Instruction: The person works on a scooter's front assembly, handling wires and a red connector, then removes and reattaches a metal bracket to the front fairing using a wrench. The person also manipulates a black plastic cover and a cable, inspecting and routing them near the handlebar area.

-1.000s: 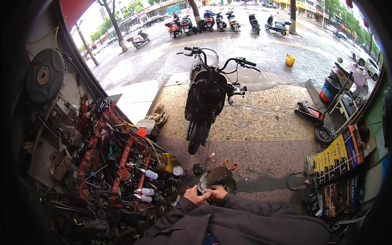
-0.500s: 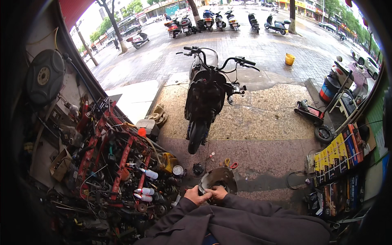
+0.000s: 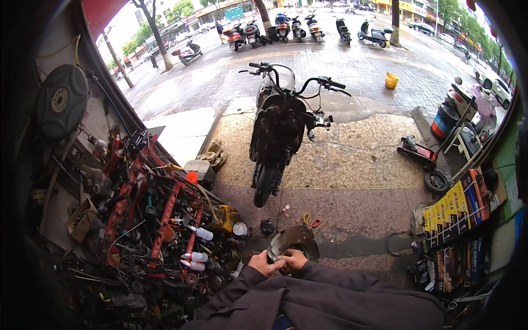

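Both of your hands are on the round dark metal part (image 3: 293, 242), which sits low in the middle of the view, just in front of your chest and above the paved floor (image 3: 352, 214). Your left hand (image 3: 265, 264) is closed over its lower left edge, fingers wrapped round the rim. Your right hand (image 3: 293, 258) is curled on the lower middle of the part, fingertips pressed to its face; whether it pinches something small there is too fine to tell.

Against the picture from a second ago, little has shifted. The part has stayed in the same place and at much the same tilt, and both hands have kept their hold; only the right fingers seem to have crept slightly along the face. That reads as fine fingertip work on the part in progress rather than a move to carry it anywhere.

Just beyond the part lie a small red-and-yellow bundle of wire or clips (image 3: 311, 221) and a small dark round piece (image 3: 267, 226) on the floor. To your left stands a crowded red tool rack (image 3: 159, 220) with white bottles (image 3: 201, 234) at its near edge. Straight ahead, well apart from your hands, a black scooter (image 3: 278, 132) is parked facing away.
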`<control>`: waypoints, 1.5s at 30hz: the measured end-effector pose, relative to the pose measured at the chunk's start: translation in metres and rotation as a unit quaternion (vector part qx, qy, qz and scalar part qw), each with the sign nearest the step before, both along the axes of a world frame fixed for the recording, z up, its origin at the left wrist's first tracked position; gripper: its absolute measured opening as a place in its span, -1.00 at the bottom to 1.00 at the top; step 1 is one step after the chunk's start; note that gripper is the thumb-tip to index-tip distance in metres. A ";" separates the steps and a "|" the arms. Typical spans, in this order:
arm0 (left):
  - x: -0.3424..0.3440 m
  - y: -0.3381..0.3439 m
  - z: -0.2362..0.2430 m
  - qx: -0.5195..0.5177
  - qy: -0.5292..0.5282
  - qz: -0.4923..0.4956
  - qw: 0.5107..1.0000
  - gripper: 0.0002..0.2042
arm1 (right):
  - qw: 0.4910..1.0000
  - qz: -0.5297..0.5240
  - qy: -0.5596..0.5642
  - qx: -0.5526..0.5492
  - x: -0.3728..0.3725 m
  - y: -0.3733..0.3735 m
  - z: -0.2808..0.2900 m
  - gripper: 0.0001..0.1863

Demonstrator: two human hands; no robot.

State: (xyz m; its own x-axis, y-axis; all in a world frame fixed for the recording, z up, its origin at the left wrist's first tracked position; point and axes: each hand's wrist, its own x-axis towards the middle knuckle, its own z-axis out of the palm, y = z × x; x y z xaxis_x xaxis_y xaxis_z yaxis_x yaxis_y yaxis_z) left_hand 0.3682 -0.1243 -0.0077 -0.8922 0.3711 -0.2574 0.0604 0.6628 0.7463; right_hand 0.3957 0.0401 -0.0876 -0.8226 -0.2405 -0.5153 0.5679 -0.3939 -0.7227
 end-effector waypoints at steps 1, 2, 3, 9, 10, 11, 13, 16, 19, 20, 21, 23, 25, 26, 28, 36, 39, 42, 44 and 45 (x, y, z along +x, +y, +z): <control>0.000 0.000 0.000 -0.005 0.010 -0.002 1.000 -0.31 | 1.000 0.003 0.013 -0.018 0.000 0.000 0.000 -0.68; 0.000 0.000 0.000 -0.019 0.012 -0.008 1.000 -0.31 | 1.000 0.000 0.014 -0.009 0.001 0.000 0.000 -0.69; 0.000 0.000 0.000 -0.012 0.015 -0.005 1.000 -0.31 | 1.000 -0.001 -0.004 -0.007 0.001 0.000 0.000 -0.69; 0.001 0.000 0.001 -0.009 0.029 -0.004 1.000 -0.31 | 0.999 -0.005 0.016 -0.028 0.003 -0.001 0.004 -0.65; 0.001 0.000 0.002 -0.002 0.020 0.001 1.000 -0.30 | 0.997 0.005 -0.037 -0.069 0.003 0.000 0.005 -0.63; 0.001 -0.001 0.002 0.006 0.010 0.007 1.000 -0.30 | 0.999 0.006 -0.003 -0.043 0.003 0.000 0.005 -0.62; 0.001 -0.001 0.002 -0.019 0.019 -0.005 1.000 -0.30 | 0.999 0.017 0.025 -0.029 0.003 0.001 0.003 -0.61; 0.002 -0.002 -0.001 -0.024 0.014 -0.007 1.000 -0.29 | 0.998 0.007 0.016 -0.062 0.004 0.002 -0.002 -0.58; 0.002 -0.004 -0.006 -0.016 0.019 -0.005 1.000 -0.28 | 0.997 -0.017 0.071 -0.015 0.002 -0.003 -0.008 -0.55; 0.001 -0.005 -0.008 -0.014 0.024 -0.006 1.000 -0.28 | 0.997 -0.017 0.067 -0.019 0.002 -0.003 -0.010 -0.54; 0.001 -0.005 -0.010 -0.005 0.021 -0.003 1.000 -0.28 | 0.998 -0.011 0.053 -0.038 0.002 -0.004 -0.011 -0.54; 0.001 -0.007 -0.013 0.011 0.014 0.002 1.000 -0.28 | 0.998 -0.015 0.054 -0.040 0.002 -0.005 -0.013 -0.53; 0.001 -0.007 -0.015 0.010 0.013 -0.001 1.000 -0.29 | 0.996 -0.029 0.084 -0.025 0.001 -0.004 -0.014 -0.53; 0.001 -0.007 -0.015 0.010 0.013 -0.003 1.000 -0.29 | 0.996 -0.024 0.080 -0.011 0.001 -0.004 -0.014 -0.53; -0.001 -0.007 -0.014 0.011 0.020 -0.004 1.000 -0.29 | 0.999 0.002 0.048 -0.026 0.000 -0.002 -0.013 -0.52; 0.000 -0.005 -0.008 0.036 -0.008 0.002 0.999 -0.33 | 0.996 -0.040 0.086 -0.003 -0.003 -0.005 -0.009 -0.71; -0.001 -0.003 -0.008 0.033 -0.008 0.003 0.999 -0.34 | 0.997 -0.022 0.068 0.015 -0.003 -0.004 -0.006 -0.71; -0.001 -0.002 -0.008 0.031 0.007 -0.009 0.999 -0.35 | 0.999 -0.001 0.045 -0.002 -0.004 -0.002 -0.001 -0.72; -0.001 -0.002 -0.006 0.035 0.007 -0.009 0.999 -0.35 | 0.999 -0.015 0.044 0.001 -0.003 -0.002 0.004 -0.74; -0.001 -0.001 -0.006 0.038 0.004 -0.010 0.999 -0.36 | 1.000 -0.015 0.021 -0.014 -0.003 -0.003 0.007 -0.74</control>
